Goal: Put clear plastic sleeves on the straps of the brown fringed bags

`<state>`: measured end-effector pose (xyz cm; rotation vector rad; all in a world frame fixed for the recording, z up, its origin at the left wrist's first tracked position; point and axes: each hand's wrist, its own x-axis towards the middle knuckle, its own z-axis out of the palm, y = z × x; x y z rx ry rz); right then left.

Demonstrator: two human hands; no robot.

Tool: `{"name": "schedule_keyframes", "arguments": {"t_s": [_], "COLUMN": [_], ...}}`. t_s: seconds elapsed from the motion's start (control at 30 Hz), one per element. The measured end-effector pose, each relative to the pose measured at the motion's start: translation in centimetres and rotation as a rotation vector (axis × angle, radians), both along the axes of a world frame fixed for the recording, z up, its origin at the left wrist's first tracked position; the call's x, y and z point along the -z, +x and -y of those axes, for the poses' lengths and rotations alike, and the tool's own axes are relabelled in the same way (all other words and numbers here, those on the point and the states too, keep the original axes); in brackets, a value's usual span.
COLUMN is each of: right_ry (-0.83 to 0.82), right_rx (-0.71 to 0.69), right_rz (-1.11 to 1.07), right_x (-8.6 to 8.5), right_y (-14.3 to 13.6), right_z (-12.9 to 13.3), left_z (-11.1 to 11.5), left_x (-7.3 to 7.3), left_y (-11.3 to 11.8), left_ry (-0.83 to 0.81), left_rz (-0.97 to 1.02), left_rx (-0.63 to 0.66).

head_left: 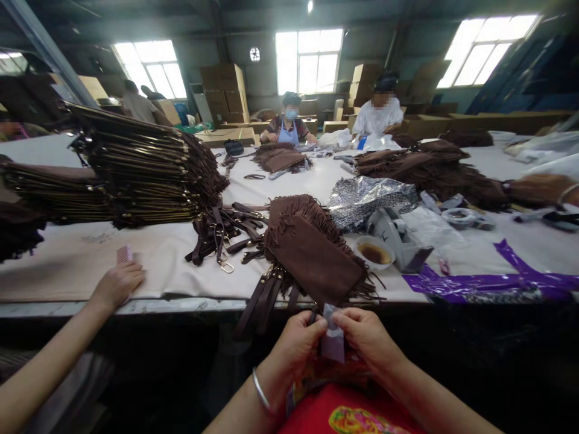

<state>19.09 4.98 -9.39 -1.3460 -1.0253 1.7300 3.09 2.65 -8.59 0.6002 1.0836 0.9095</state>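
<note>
In the head view a small translucent whitish sheet hangs upright between my two hands, just off the table's front edge. My right hand pinches its upper right side between thumb and fingers. My left hand, a silver bangle on its wrist, is closed at the sheet's left side. Some small dark thing shows at the left fingertips, its kind unclear. Just beyond lies a dark brown fringed pouch on a pile of others. Brown wrist straps with metal fittings droop over the edge to the left.
A co-worker's hand at left holds a pink comb. Tall pouch stacks stand behind it. Loose straps, a bowl of brown liquid, a grey dispenser and purple plastic lie around. Two people work opposite.
</note>
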Motion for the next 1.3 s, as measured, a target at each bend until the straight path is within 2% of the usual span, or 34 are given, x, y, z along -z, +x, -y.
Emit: {"name": "schedule_keyframes", "arguments": {"t_s": [0.1, 0.2, 0.4, 0.5, 0.53, 0.6, 0.67, 0.73, 0.8, 0.9, 0.97, 1.03, 1.1, 1.13, 1.2, 1.3], "right_ry": [0.068, 0.096, 0.106, 0.167, 0.245, 0.499, 0.789, 0.943, 0.903, 0.762, 0.772, 0.892, 1.001, 0.990, 0.830, 0.484], "right_rx": [-0.009, -0.033, 0.013, -0.029, -0.054, -0.066, -0.026, -0.022, -0.091, -0.319, -0.344, -0.196, 0.010, 0.068, 0.048, -0.129], "right_rz": [0.050, 0.124, 0.188, 0.216, 0.272, 0.455, 0.701, 1.005, 1.300, 1.490, 1.503, 1.453, 1.292, 1.177, 0.935, 0.625], "right_x": [-0.1, -0.1, -0.1, -0.9, -1.5, -3.1, -4.7, -5.7, -5.8, -4.8, -4.4, -4.8, -5.3, -5.5, -5.2, -3.3], "right_y": [0.2, 0.6, 0.3, 0.3, 0.6, 2.0, 4.1, 6.4, 8.1, 9.3, 9.4, 9.3, 9.1, 8.9, 8.2, 6.3], "right_z": [-0.1, 0.2, 0.8, 0.0, -0.6, -2.6, -5.4, -8.7, -11.7, -14.6, -15.0, -14.0, -12.1, -10.9, -8.2, -4.1], "left_z": [-0.4, -0.9, -1.0, -1.0, -1.0, -1.1, -1.1, -1.1, -1.2, -1.3, -1.2, -1.1, -1.0, -1.0, -1.0, -1.0], "left_x": [0.5, 0.3, -0.7, -0.9, -0.8, -0.6, 0.1, 1.0, 1.9, 2.8, 2.8, 2.3, 1.5, 1.2, 0.7, 0.3], "left_y": [-0.6, -1.0, -0.4, 0.3, 0.5, 0.6, 0.5, 0.4, 0.4, 0.4, 0.3, 0.1, -0.1, -0.2, -0.1, 0.3], "left_ry": [-0.039, -0.053, -0.014, 0.003, 0.011, 0.014, -0.001, -0.026, -0.048, -0.074, -0.080, -0.069, -0.057, -0.053, -0.056, -0.055], "left_rz": [0.046, 0.142, -0.001, 0.017, 0.025, 0.046, 0.064, 0.071, 0.075, 0.070, 0.068, 0.077, 0.090, 0.095, 0.109, 0.139], "left_rx": [0.006, 0.017, 0.132, 0.133, 0.114, 0.088, 0.072, 0.057, 0.034, 0.001, -0.009, -0.001, 0.020, 0.028, 0.033, 0.017]}}
